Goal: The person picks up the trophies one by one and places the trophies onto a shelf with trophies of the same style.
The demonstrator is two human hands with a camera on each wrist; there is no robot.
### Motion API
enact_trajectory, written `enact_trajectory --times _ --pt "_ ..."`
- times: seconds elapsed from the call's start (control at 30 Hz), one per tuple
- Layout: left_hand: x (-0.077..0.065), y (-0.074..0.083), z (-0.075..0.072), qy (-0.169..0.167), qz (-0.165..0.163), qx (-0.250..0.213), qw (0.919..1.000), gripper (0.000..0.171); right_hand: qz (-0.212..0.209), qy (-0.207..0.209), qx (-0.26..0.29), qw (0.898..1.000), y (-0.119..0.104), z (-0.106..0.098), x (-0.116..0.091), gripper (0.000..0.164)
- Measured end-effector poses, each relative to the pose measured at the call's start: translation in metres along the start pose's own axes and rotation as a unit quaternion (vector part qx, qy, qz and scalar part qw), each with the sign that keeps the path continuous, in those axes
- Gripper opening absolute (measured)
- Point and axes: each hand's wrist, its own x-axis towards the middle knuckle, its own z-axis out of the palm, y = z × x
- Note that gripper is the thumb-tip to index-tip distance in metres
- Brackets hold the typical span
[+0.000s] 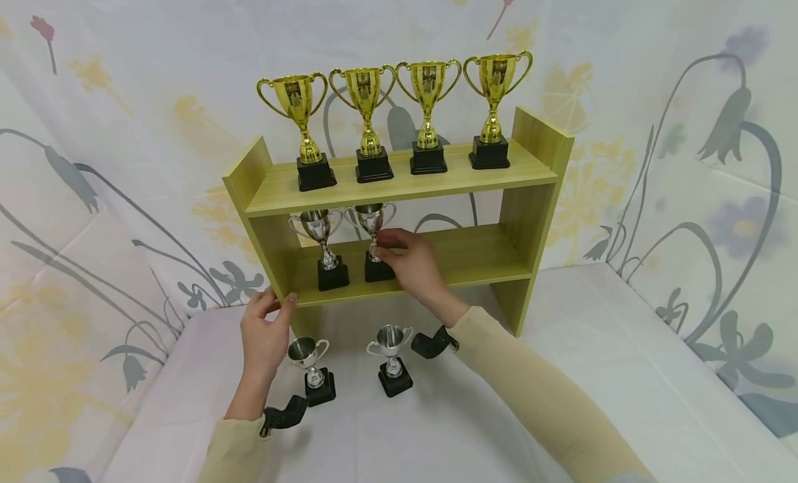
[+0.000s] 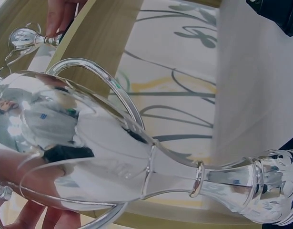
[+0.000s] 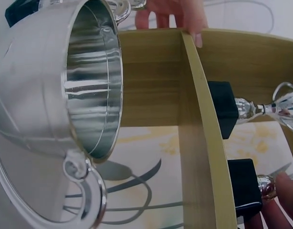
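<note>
On the middle board of the wooden shelf (image 1: 511,258), my right hand (image 1: 416,265) pinches the stem of a silver trophy cup (image 1: 370,221); its black base stands on the board. To its left stands another silver trophy (image 1: 318,226), upright. My left hand (image 1: 264,334) holds the shelf's left side panel near the board's end, thumb at the front edge. In front of the shelf, a silver trophy (image 1: 303,353) stands on the white cloth beside my left wrist, and another silver trophy (image 1: 391,339) stands below my right hand. Their cups loom large in the wrist views.
Several gold trophies (image 1: 427,88) with black bases line the shelf's top board (image 1: 399,181). A flower-printed cloth (image 1: 661,123) hangs behind and at both sides. White cloth (image 1: 586,330) covers the table. A black wrist camera (image 1: 430,343) sits on each sleeve.
</note>
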Motion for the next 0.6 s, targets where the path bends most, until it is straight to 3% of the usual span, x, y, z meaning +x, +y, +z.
enact_trajectory --times 0.3,0.6 --pt "0.000 0.000 -0.001 0.000 -0.004 0.001 1.0000 0.033 -0.007 0.003 0.034 0.999 0.002 -0.005 -0.004 0.029" --pt "0.000 0.001 -0.001 -0.004 -0.001 -0.003 1.0000 0.033 0.011 0.016 0.029 0.999 0.003 -0.014 -0.017 0.025"
